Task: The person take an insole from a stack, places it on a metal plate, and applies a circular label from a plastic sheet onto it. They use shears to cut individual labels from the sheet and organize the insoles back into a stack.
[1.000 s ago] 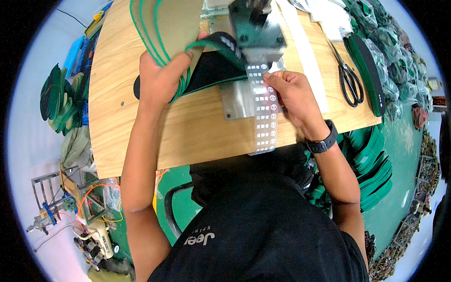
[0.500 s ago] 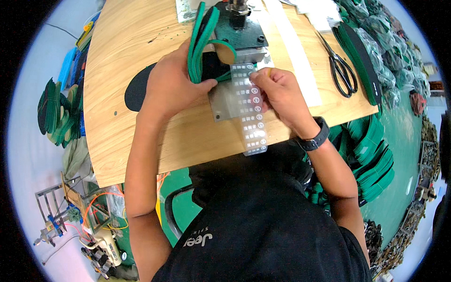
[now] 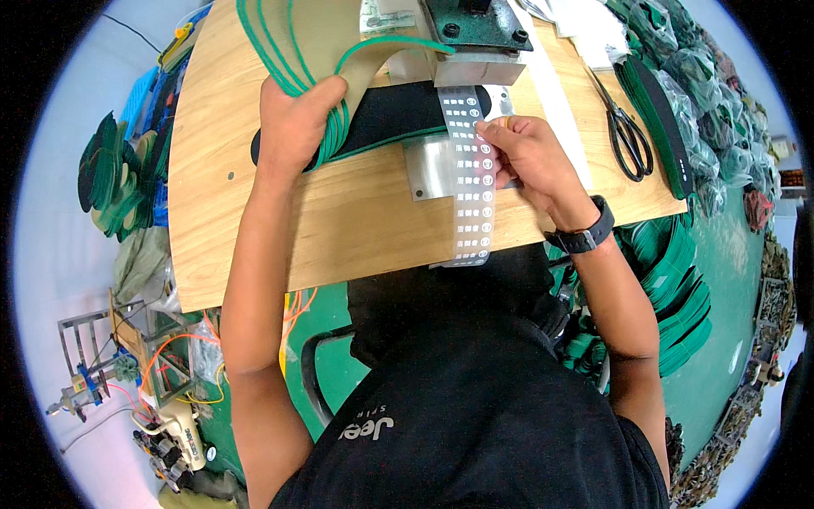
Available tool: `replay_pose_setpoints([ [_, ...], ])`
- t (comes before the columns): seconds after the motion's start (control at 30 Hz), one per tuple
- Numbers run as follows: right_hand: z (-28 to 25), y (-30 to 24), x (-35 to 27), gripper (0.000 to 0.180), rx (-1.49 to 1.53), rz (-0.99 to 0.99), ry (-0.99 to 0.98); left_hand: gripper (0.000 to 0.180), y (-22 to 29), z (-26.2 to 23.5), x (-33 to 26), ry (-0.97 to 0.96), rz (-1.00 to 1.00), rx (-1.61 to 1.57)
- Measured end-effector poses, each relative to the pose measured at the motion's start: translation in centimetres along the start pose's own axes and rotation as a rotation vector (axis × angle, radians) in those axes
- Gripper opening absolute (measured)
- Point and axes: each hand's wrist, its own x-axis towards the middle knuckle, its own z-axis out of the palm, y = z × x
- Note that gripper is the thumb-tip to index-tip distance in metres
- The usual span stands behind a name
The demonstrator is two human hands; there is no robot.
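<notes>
My left hand [image 3: 292, 127] is closed around several green-edged insoles [image 3: 318, 42], their tan undersides showing. One of them bends out rightward to the press. Beneath, a black insole [image 3: 386, 114] lies flat, black side up, partly across a metal plate [image 3: 431, 174] under the press head [image 3: 479, 38]. My right hand [image 3: 538, 157] pinches the edge of a translucent label strip [image 3: 473, 199] between thumb and fingers. The strip's upper end crosses the black insole just below the press block, and its lower end hangs over the table's front edge.
Black scissors [image 3: 623, 140] and a stack of insoles [image 3: 657, 127] lie at the table's right. A long white paper strip [image 3: 555, 110] runs behind my right hand. Bundled green insoles [image 3: 670, 288] and bagged goods [image 3: 691, 64] stand beyond; more insoles [image 3: 114, 174] are at left.
The held insoles have tilted and fanned out, so their tan sides show instead of their edges. More of the black insole is exposed. My right hand keeps its pinch on the strip.
</notes>
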Motion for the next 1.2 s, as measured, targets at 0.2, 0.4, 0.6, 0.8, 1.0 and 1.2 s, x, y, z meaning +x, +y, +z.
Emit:
replay_pose_setpoints([
  [0.2, 0.0, 0.2, 0.3, 0.029, -0.033, 0.008, 0.022, 0.011, -0.5, 0.1, 0.2, -0.009, 0.014, 0.031],
  [0.4, 0.0, -0.4, 0.4, 0.027, -0.037, 0.057, 0.051, 0.016, -0.5, 0.1, 0.1, -0.018, -0.001, 0.112],
  [0.6, 0.2, 0.1, 0.7, 0.030, 0.000, 0.039, 0.074, 0.043, 1.3, 1.6, -0.6, -0.176, -0.055, 0.378],
  [0.8, 0.0, -0.2, 0.2, 0.030, 0.030, 0.054, 0.066, 0.071, 1.0, 2.9, -0.5, -0.363, 0.133, 0.772],
  [1.0, 0.2, 0.3, -0.2, 0.029, 0.036, -0.050, 0.064, 0.051, 0.0, 2.6, -0.4, -0.353, 0.135, 0.873],
  [1.2, -1.2, 0.8, -1.6, 0.019, 0.292, -0.033, 0.287, 0.033, 1.0, 2.1, -0.8, -0.181, 0.058, 0.526],
])
